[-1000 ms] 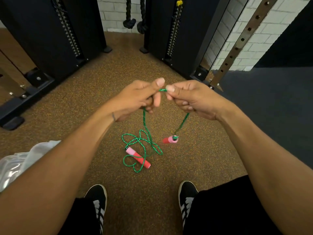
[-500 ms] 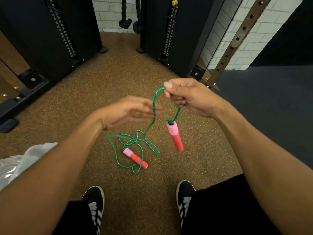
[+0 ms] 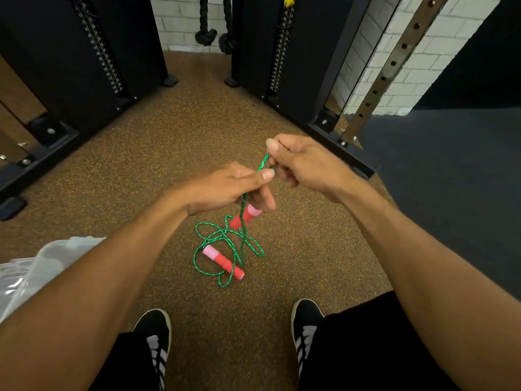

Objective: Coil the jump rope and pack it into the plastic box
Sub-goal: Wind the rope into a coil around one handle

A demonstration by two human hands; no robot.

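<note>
At frame centre, above the floor (image 3: 169, 165):
Right hand (image 3: 307, 162): grip pinches the jump rope (image 3: 242, 244).
Left hand (image 3: 225, 187): grip closed on rope and upper handle (image 3: 246, 215), nearer the slack.
Slack: hangs toward 6 o'clock, tangled.
Handles: 2; second handle (image 3: 224, 262) on floor.
Plastic box (image 3: 42, 266): 1, at 8 o'clock.

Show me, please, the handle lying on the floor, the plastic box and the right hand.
handle on the floor (image 3: 223, 262), head view, its red shaft.
plastic box (image 3: 53, 249), head view, its rim.
right hand (image 3: 303, 162), head view, its back.
</note>
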